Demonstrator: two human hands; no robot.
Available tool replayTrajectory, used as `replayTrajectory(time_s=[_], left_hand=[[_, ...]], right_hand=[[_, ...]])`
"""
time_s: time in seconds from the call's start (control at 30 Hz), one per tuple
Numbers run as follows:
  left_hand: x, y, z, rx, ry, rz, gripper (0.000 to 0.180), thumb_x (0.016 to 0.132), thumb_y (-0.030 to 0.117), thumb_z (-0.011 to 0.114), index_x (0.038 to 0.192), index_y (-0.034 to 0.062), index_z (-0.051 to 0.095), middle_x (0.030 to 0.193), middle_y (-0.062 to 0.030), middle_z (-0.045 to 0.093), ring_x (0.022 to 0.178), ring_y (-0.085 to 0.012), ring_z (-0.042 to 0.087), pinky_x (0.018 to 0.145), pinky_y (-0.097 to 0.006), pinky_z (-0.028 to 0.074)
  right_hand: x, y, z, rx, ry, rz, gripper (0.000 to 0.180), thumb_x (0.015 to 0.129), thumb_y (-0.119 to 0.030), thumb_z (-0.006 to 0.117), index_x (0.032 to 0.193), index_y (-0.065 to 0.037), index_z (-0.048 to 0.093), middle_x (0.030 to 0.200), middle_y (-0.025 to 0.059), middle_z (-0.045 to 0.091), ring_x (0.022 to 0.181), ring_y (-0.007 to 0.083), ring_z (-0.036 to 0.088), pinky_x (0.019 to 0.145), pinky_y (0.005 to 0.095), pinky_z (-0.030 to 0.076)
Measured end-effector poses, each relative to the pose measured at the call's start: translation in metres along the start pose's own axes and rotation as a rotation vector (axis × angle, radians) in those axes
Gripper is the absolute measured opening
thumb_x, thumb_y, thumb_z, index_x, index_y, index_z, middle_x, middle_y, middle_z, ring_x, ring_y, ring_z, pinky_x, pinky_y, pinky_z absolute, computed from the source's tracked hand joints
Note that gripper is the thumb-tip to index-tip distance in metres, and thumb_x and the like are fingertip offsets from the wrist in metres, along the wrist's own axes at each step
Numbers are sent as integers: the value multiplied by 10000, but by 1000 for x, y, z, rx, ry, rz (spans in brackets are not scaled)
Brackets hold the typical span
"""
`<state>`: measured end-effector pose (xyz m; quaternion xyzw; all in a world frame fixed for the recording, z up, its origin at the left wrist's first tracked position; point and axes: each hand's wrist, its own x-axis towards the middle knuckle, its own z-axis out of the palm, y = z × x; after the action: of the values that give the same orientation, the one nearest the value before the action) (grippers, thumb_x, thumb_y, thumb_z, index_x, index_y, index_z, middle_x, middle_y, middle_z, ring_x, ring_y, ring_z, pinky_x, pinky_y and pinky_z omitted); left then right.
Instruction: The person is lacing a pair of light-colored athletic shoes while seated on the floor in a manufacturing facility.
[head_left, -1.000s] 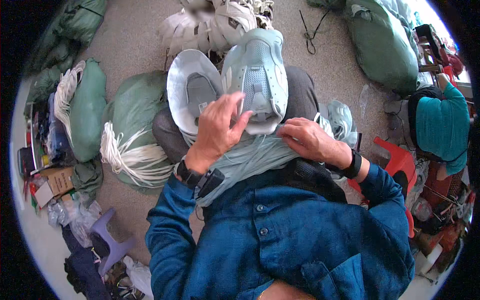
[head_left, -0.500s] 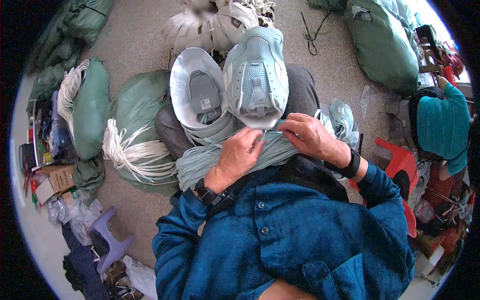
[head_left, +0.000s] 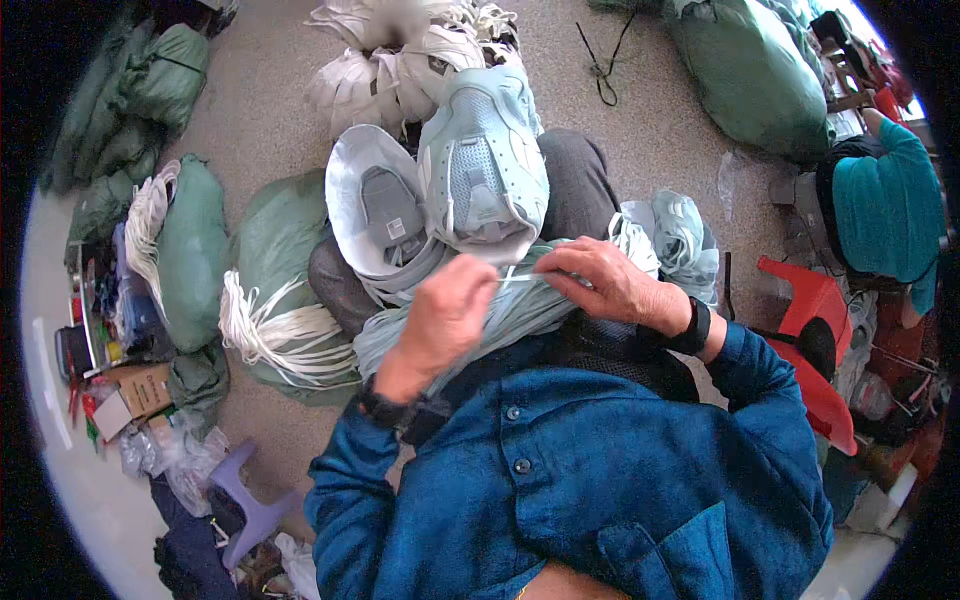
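A pale lace is stretched between my hands just below the heel of a light blue-green sneaker upper. My left hand, blurred by motion, is closed at one end of the lace. My right hand pinches the other end between thumb and fingers. Under both hands a thick bundle of pale green laces lies across my lap. Left of the sneaker upper, another upper with a white lining and grey tongue faces up, its stack resting against my thighs.
Cream shoe uppers are piled beyond my knees. White laces lie on a green sack at left. More pale uppers sit at right, near a red plastic stool. A person in a teal top is at far right.
My left hand has moved left and slightly down, away from the right hand, which stays near the heel. More lace now shows between them. The whole view has shifted a little.
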<state>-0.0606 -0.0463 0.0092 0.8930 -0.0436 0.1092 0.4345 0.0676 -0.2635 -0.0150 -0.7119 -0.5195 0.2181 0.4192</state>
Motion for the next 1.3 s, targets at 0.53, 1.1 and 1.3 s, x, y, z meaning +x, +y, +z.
replayTrajectory(time_s=[0.53, 1.1, 1.3], left_hand=[[-61, -52, -140, -132, 540, -647, 83, 1024, 119, 527, 971, 59, 550, 673, 57, 441, 529, -8, 374, 478, -169, 323], [-67, -59, -94, 907, -274, -266, 78, 858, 63, 632, 928, 29, 631, 840, -145, 626, 688, -397, 602, 664, -502, 491], [45, 8, -10, 214, 32, -313, 193, 858, 154, 715, 972, 28, 625, 864, -139, 626, 728, -341, 625, 668, -429, 507]], right_hand=[[15, -54, -98, 815, 215, -12, 301, 1012, -235, 512, 818, -16, 582, 966, 149, 645, 887, 187, 600, 828, 318, 469], [-24, 73, -100, 1504, 650, 139, 177, 1009, -184, 566, 1128, -55, 590, 872, 34, 609, 803, 169, 610, 850, 371, 537], [44, 75, -45, 1161, 448, 373, 157, 970, -134, 616, 1058, -6, 641, 900, 66, 686, 818, 168, 667, 800, 307, 551]])
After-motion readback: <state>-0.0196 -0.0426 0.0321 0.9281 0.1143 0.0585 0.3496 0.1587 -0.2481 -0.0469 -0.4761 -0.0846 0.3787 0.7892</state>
